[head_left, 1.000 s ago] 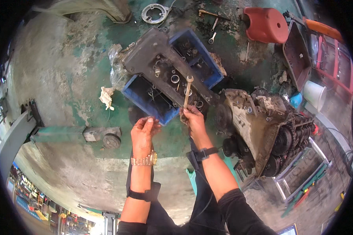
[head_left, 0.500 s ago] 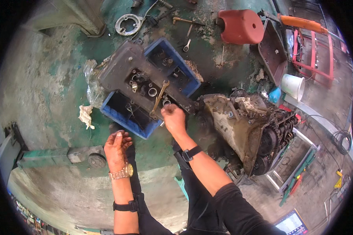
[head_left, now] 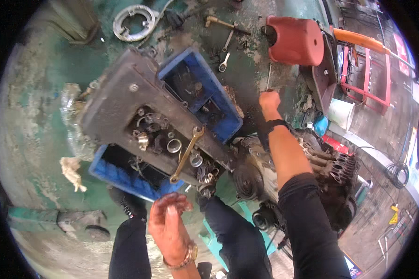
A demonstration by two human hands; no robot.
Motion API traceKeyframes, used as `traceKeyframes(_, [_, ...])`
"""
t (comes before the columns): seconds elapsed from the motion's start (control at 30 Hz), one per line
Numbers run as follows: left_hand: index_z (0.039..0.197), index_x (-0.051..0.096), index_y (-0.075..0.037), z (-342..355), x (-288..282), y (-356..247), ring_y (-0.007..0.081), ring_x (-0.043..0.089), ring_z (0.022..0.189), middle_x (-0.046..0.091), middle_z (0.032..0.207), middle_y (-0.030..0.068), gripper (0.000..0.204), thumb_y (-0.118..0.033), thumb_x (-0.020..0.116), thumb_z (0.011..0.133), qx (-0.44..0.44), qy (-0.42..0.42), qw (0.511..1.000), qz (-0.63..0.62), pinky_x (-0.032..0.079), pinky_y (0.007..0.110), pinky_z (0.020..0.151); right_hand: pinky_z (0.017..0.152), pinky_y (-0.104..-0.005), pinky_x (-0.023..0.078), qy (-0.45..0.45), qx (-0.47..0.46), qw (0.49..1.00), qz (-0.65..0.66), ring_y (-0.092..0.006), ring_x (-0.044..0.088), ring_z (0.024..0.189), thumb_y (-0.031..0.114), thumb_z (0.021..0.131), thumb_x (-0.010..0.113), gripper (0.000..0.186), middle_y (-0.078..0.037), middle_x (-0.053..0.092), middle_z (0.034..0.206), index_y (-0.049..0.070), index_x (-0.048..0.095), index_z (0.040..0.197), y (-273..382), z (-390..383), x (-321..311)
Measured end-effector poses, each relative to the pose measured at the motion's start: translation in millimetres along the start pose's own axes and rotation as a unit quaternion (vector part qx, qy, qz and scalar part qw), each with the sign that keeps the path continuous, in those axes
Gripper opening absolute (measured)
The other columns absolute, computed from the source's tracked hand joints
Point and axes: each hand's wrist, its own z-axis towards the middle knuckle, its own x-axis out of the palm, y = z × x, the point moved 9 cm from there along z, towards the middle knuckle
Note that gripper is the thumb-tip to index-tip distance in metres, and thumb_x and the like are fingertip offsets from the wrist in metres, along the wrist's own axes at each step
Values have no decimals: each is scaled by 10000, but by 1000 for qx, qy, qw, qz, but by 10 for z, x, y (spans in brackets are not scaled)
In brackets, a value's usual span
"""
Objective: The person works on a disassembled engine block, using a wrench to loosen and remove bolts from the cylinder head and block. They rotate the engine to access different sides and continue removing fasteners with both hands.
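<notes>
My right hand (head_left: 270, 100) is closed at the near end of a thin metal rod (head_left: 269, 73) on the green floor, beside the red stool (head_left: 295, 39). My left hand (head_left: 171, 222) is low in the middle, fingers loosely curled and slightly apart, with nothing visible in them. Above it, a combination wrench (head_left: 186, 156) lies across a dark engine cover (head_left: 111, 102), whose opening holds metal rings (head_left: 174, 145) and other small parts. The cover rests across blue plastic crates (head_left: 233, 122). Right of these, a greasy engine (head_left: 333, 204) is partly hidden by my forearm.
A white cloth (head_left: 72, 172) lies left of the crates, near a green jack arm (head_left: 32, 216). Scattered tools (head_left: 225, 60) and a pale ring (head_left: 131, 21) lie behind. A dark tray (head_left: 326, 83), white bucket (head_left: 341, 114) and red frame (head_left: 368, 79) stand at right.
My right hand has left the wrench on the cover and reached forward and right to the rod by the stool. My left hand has moved downward. The view has shifted.
</notes>
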Motion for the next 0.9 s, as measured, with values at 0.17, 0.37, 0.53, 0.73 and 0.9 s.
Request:
traceKeyframes(0.17, [1060,550,69,281,-94,171,256,596,813,585,978,205,444,-316,654,864,16,27,996,88,517,382,681,856,-416,499,-10,-1,1000,-6,-385,637,997,192,773,574,285,-243,673,989,-8,708,926,-253,530,308])
traceKeyframes(0.37, [1041,565,58,462,-106,177,251,591,813,583,980,198,395,-297,628,879,31,29,995,92,517,372,681,868,-415,499,-2,-124,979,-162,-386,637,1002,186,783,562,307,-250,668,1009,-21,692,968,-18,910,555])
traceKeyframes(0.53, [1036,569,62,501,-48,200,252,595,817,588,975,195,361,-263,617,885,32,14,996,86,518,372,685,896,-417,488,5,-89,989,-119,-398,624,1029,196,783,558,351,-269,659,1024,-34,670,1024,-30,1140,607])
traceKeyframes(0.73, [1028,574,66,571,19,239,254,601,822,594,969,193,321,-223,604,893,36,2,995,89,519,371,691,855,-417,499,-6,-77,988,-133,-383,646,983,149,754,540,319,-271,670,960,-46,683,961,-175,1199,617])
traceKeyframes(0.9, [1023,578,69,516,107,215,256,605,826,599,964,190,287,-190,594,900,44,3,996,75,520,371,695,606,-381,520,26,-140,986,-81,-298,675,648,128,741,553,233,-222,667,752,-64,666,809,-296,1416,875])
